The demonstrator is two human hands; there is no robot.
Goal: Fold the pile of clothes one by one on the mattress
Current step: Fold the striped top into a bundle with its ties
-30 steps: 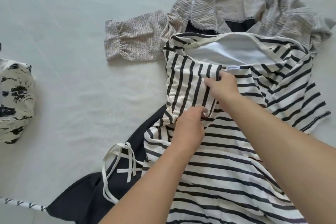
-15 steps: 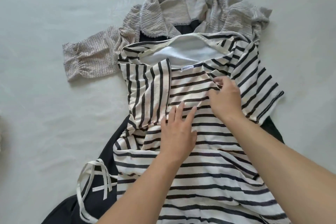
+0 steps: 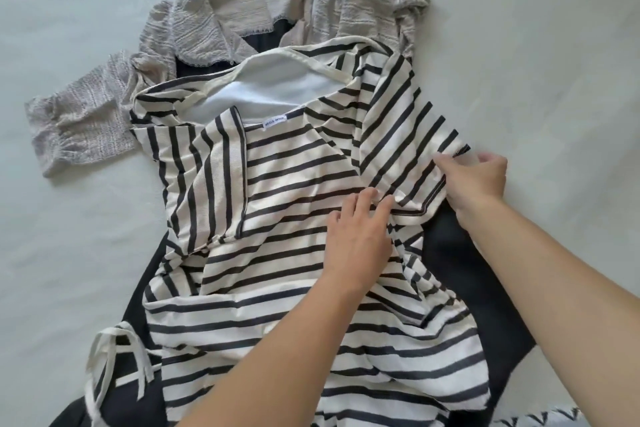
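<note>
My left hand (image 3: 360, 239) lies flat, fingers straight, pressing the middle of the striped shirt (image 3: 294, 191). My right hand (image 3: 476, 180) pinches the hem of its right sleeve (image 3: 408, 135) at about three o'clock. The shirt lies at the centre of the mattress (image 3: 554, 45), on top of the pile. Its left sleeve is already turned in; by my reckoning the right one comes next, then the body. The grey top (image 3: 242, 10) at twelve o'clock and the dark garment (image 3: 485, 295) underneath are still unfolded.
</note>
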